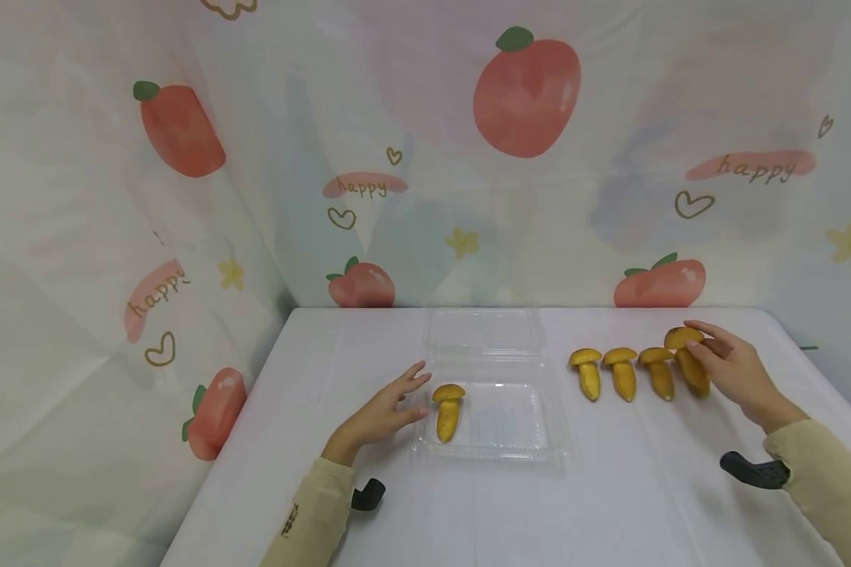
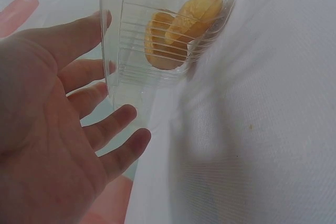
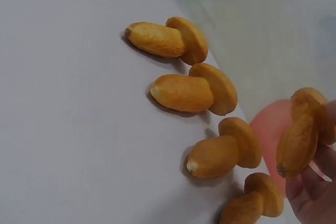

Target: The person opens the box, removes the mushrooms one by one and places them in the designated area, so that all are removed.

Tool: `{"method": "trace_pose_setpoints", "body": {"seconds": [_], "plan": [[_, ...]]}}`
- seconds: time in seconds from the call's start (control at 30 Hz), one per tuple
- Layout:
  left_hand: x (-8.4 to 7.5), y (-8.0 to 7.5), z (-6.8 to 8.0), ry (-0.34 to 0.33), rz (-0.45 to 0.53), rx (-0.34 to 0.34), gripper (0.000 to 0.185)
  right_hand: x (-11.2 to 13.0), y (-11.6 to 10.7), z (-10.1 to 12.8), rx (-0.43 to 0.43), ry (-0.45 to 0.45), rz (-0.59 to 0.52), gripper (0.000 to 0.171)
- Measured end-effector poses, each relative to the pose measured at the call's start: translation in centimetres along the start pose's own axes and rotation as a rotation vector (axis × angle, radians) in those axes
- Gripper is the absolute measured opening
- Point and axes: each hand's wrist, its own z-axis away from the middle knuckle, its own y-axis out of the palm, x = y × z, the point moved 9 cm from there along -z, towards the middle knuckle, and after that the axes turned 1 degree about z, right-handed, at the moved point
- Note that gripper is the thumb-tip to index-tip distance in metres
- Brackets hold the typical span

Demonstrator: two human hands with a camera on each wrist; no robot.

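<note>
My right hand (image 1: pixel 733 370) pinches a yellow-brown mushroom (image 3: pixel 297 148) by its cap end at the right of the table, raised above the others. Several like it lie in a row to its left, among them one mushroom (image 1: pixel 585 374) at the row's left end and another mushroom (image 3: pixel 212 157) nearer the hand. A clear plastic clamshell box (image 1: pixel 499 453) lies opened at the table's middle, with one mushroom (image 1: pixel 448 413) at the left inside its tray. My left hand (image 1: pixel 379 413), fingers spread, is at the box's left wall; whether the fingertips press on it I cannot tell.
The box's lid (image 1: pixel 482 331) is folded back toward the rear wall. A white cloth covers the table (image 1: pixel 610 496). Printed fabric (image 1: pixel 425 228) with fruit drawings hangs behind and to the left. A black wrist mount (image 1: pixel 755 471) juts from the right sleeve.
</note>
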Motion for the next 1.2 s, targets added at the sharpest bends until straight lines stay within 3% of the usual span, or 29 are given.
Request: {"method": "trace_pose_setpoints", "body": {"seconds": [0.5, 0.73, 1.2], "plan": [[0.1, -0.1, -0.1, 0.037, -0.04, -0.003, 0.067, -3.4, -2.1, -0.2, 0.0, 0.12, -0.021, 0.07], [0.3, 0.1, 0.0, -0.011, -0.002, 0.007, 0.065, -4.8, -2.8, -0.2, -0.034, 0.146, 0.012, 0.07], [0.2, 0.1, -0.1, -0.002, -0.013, 0.009, 0.065, -7.1, -3.6, -0.2, -0.042, 0.225, 0.02, 0.074]]}}
